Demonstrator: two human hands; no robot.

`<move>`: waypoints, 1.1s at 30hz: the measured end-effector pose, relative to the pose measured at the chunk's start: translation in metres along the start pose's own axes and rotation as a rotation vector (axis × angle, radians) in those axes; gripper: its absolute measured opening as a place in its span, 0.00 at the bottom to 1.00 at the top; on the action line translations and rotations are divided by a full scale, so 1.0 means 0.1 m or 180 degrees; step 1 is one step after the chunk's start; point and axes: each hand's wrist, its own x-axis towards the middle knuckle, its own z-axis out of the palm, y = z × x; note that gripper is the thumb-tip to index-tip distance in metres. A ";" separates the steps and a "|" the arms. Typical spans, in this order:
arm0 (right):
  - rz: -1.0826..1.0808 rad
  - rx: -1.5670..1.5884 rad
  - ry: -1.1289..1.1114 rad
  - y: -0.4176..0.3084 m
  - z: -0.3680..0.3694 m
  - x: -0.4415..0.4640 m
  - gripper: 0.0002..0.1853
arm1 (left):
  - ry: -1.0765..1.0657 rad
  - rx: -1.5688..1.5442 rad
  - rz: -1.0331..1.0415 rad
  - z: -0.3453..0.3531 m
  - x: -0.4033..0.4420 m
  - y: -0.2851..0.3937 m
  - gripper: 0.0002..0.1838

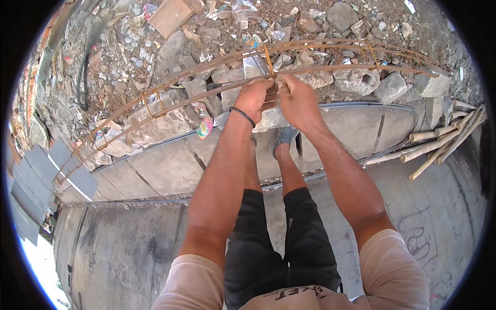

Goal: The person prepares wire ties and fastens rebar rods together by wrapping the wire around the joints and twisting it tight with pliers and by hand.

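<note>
A long rusty rebar frame stretches across the view, with thin stirrups joining its bars. Both hands meet at its near bar, beside the foot of an upright stirrup. My left hand, with a black band at the wrist, is closed with its fingertips at the bar. Pale thin wires appear to run from its curled fingers. My right hand is closed in a pinch at the same joint, touching or almost touching the left fingertips. Whatever sits between the right fingertips is hidden.
Broken concrete blocks and rubble lie under and beyond the frame. Dark cable or pipe runs along the concrete ledge. Wooden poles are piled at the right, grey sheets at the left. My feet are on the ledge.
</note>
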 end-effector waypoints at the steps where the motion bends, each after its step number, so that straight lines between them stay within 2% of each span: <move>1: 0.0006 0.0009 0.0015 0.05 0.06 -0.07 0.12 | -0.0036 0.0055 -0.0006 -0.02 0.00 0.00 0.11; 3: -0.0294 0.0156 0.0491 0.20 0.20 -0.19 0.15 | -0.0080 0.0124 -0.0008 0.02 -0.03 0.04 0.11; 5: -0.0151 0.0318 0.0552 0.30 0.33 -0.34 0.16 | 0.0352 0.0487 0.0216 0.15 -0.13 0.15 0.10; 8: 0.0051 0.0512 0.0682 0.36 0.55 -0.52 0.19 | 0.0350 0.1013 0.0221 0.17 0.04 0.24 0.09; 10: -0.0012 0.0840 0.1074 0.25 0.70 -0.55 0.21 | 0.0464 0.1220 0.0396 0.11 0.25 0.22 0.09; 11: 0.0232 0.0971 0.1047 0.18 0.79 -0.56 0.21 | 0.0227 0.2232 0.0906 -0.04 0.51 0.13 0.09; 12: 0.0252 0.1002 0.1042 0.08 0.88 -0.58 0.21 | 0.0102 0.2511 0.1139 -0.09 0.54 0.15 0.09; 14: 0.0773 0.1482 0.1015 -0.11 1.01 -0.59 0.25 | -0.0100 0.3044 0.1650 -0.17 0.60 0.19 0.10; 16: 0.0862 0.1744 0.0806 -0.17 1.09 -0.58 0.28 | 0.0098 0.2128 0.0456 0.10 0.29 0.39 0.11; 17: 0.0742 0.1862 0.0869 -0.21 1.13 -0.58 0.25 | 0.0279 0.2789 0.0618 0.10 0.41 0.32 0.12; 19: 0.1123 0.3805 0.0780 -0.30 1.21 -0.60 0.19 | 0.0584 0.3796 0.0886 0.15 0.41 0.30 0.16; 20: 0.1757 0.5554 0.0575 -0.29 1.20 -0.59 0.16 | 0.0979 0.4129 0.1037 0.19 0.41 0.25 0.17; 22: 0.1398 0.5286 -0.0004 -0.24 1.03 -0.70 0.14 | 0.0996 0.3732 0.0692 0.31 0.13 0.35 0.17; 24: 0.1391 0.5219 -0.0395 -0.10 0.97 -0.74 0.15 | 0.1187 0.3822 0.0606 0.42 -0.05 0.40 0.15; 25: 0.1390 0.5204 -0.0489 0.29 1.11 -0.78 0.15 | 0.1110 0.4084 0.0657 0.48 -0.11 0.42 0.14; 26: 0.1034 0.4012 -0.0254 0.81 1.40 -0.84 0.15 | 0.1017 0.4346 0.0723 0.53 -0.16 0.44 0.13; 28: 0.0613 0.2801 -0.0050 0.73 1.39 -0.87 0.16 | 0.0651 0.5339 0.1135 0.62 -0.15 0.37 0.11; 29: 0.0824 0.3356 -0.0138 0.19 1.05 -0.90 0.17 | 0.0703 0.5303 0.1146 0.64 -0.15 0.37 0.11; 31: 0.1055 0.3873 -0.0299 -0.14 0.86 -1.05 0.19 | 0.0479 0.5888 0.1127 0.62 -0.28 0.39 0.10; 33: 0.0958 0.4014 -0.0403 0.00 0.80 -1.13 0.18 | 0.0633 0.5522 0.1275 0.45 -0.35 0.36 0.11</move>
